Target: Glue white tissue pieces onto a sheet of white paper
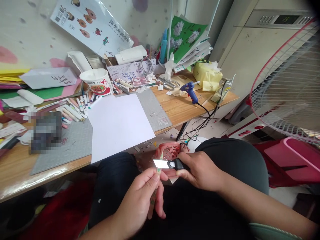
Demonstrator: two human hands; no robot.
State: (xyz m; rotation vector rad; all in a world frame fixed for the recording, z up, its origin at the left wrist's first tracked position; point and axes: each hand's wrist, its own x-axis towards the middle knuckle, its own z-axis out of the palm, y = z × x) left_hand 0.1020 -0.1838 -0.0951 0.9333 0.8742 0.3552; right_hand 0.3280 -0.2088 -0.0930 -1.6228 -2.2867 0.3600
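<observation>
My left hand [141, 196] pinches a thin wooden craft stick [151, 205] with green marks between thumb and fingers. The stick points up and away from my lap, and its lower end shows below the fingers. My right hand [203, 170] is wrapped round the black handle of a utility knife [162, 164]. Its wide bright blade lies across the upper part of the stick, just above my left thumb. Whether the edge bites into the wood cannot be made out. Both hands are over my lap, in front of the table edge.
A white sheet [120, 123] lies on a grey cutting mat [156, 111] on the wooden table [107, 170]. Markers, a paper bowl [96, 81], scissors [169, 83] and a blue glue gun [190, 91] are behind. At right stands a fan [287, 80]. A red basket [170, 150] is below.
</observation>
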